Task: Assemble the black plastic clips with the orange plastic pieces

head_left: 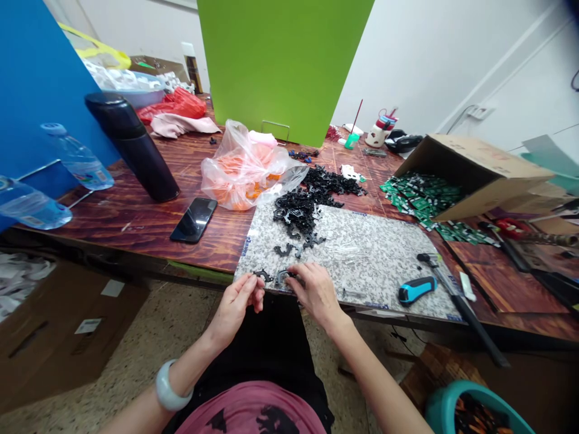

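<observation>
At the front edge of the speckled board, the left hand pinches a black part, one end hidden. The right hand grips a curved dark piece, partly covered.

A small, curved black piece is pinched at one end toward seven o'clock; just beside, at its three o'clock, is a bent, greyish-dark piece, partly covered.

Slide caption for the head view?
Left hand pinches a small black part, right hand holds a curved piece, at the speckled board.
</observation>
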Demonstrator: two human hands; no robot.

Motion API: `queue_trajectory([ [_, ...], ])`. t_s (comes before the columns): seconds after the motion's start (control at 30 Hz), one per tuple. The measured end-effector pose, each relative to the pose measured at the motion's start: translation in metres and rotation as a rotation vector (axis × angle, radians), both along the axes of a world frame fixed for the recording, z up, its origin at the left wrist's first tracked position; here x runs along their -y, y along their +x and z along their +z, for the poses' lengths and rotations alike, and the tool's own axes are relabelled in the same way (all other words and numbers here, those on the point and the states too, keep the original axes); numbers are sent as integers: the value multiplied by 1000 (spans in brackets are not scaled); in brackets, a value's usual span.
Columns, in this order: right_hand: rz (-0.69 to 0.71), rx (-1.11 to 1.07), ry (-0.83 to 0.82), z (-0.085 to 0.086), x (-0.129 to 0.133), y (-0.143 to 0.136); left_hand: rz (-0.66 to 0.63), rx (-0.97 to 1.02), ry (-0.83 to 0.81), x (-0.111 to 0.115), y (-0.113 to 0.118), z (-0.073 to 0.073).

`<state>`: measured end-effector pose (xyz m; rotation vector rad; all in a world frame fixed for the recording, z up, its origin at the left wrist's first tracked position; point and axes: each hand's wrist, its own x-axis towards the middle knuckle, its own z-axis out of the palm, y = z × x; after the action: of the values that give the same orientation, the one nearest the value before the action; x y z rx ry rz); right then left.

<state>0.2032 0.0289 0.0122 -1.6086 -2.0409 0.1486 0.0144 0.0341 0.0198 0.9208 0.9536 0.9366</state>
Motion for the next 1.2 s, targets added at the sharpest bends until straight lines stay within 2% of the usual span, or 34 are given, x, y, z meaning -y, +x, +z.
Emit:
queue_trajectory([
  [0.27,0,-160,4,2,-5,3,1,13,-1,1,-1,1],
  [0.7,-22,-107,-14,-7,-14,6,-25,17,-22,0,-2,-2],
  [0.93,-76,-80,71,-10,-60,16,-16,16,-7,-1,-8,-1],
  [1.07,-146,-33,112,5,-89,16,7,13,-19,-2,-12,1],
  [1.2,-111,43,83,23,-132,0,35,17,-46,-6,-16,5],
])
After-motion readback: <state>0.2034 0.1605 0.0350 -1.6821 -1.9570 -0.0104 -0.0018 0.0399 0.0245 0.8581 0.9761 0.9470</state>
